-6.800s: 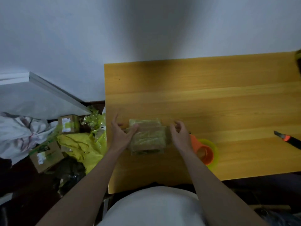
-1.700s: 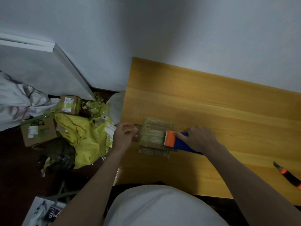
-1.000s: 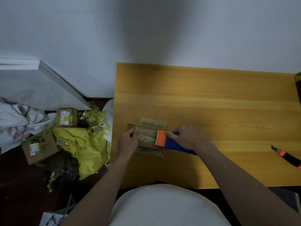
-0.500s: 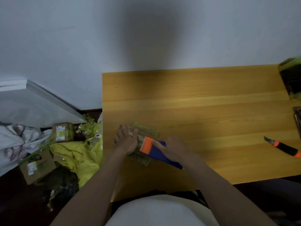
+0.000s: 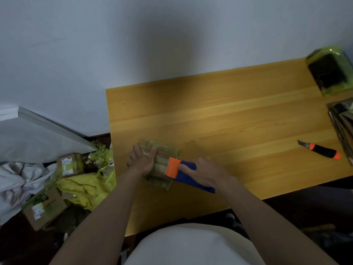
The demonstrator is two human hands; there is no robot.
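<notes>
Floor clutter: cardboard boxes (image 5: 44,205) and a crumpled yellow bag (image 5: 84,188) lie left of the desk (image 5: 238,121).
Left hand (image 5: 142,161): lies flat on the parcel's left end, fingers (image 5: 152,152) straight, pressing down, grasping nothing.
Parcel (image 5: 162,165): a tape-wrapped brown bundle on the desk near its left edge, between the two hands.
Orange-and-blue tool (image 5: 183,176): its orange end rests on the parcel's right side.
Right hand (image 5: 206,173): fingers (image 5: 186,167) grasp the tool's blue handle.
Utility knife (image 5: 321,150): lies on the desk, well apart to the right.
</notes>
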